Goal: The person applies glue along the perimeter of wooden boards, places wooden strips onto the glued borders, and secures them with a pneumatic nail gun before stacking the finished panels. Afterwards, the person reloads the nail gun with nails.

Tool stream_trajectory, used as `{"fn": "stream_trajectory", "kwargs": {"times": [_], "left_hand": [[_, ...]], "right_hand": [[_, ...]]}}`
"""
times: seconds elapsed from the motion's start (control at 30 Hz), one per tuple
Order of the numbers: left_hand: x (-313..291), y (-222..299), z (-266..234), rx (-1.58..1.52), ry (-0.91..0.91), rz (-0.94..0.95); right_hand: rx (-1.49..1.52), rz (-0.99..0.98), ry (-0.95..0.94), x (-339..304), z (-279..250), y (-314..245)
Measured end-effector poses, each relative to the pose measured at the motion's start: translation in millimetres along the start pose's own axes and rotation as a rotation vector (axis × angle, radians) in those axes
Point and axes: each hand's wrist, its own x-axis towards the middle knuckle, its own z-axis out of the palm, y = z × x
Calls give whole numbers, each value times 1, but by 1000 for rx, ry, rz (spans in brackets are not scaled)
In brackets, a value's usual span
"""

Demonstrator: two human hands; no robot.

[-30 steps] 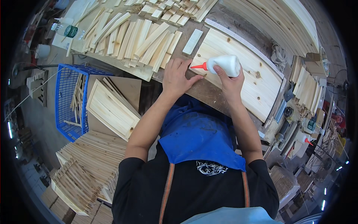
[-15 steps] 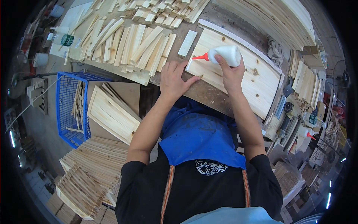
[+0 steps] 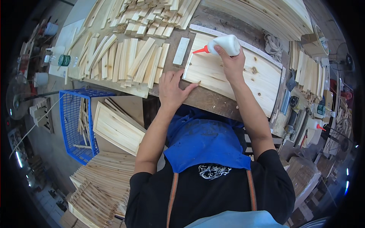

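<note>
- On the table (image 3: 207,99) lies the board (image 3: 264,81).
- Right hand (image 3: 233,64) grips the bottle (image 3: 228,44), red tip (image 3: 200,50) at the board's left end.
- Left hand (image 3: 173,90), spread open, is at the board's near left corner.

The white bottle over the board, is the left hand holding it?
No, the right hand grips the white bottle above the board.

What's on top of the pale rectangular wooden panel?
The panel bears a thin white line along its left end. The right hand, forearm and white plastic bottle with red nozzle hide whatever is behind them.
</note>
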Motion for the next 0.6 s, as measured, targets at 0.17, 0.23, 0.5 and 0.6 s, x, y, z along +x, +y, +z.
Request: {"fn": "stream_trajectory", "kwargs": {"times": [0.17, 0.23, 0.5, 0.6], "left_hand": [[6, 5, 4, 6, 14, 5], [8, 8, 5, 3, 3, 6], [18, 20, 6, 7, 11, 25], [21, 26, 6, 4, -24, -10]], "right_hand": [[11, -22, 27, 27, -7, 3], [-7, -29, 36, 36, -10, 3], [7, -38, 104, 72, -16, 5], [-75, -70, 119, 84, -19, 8]]}}
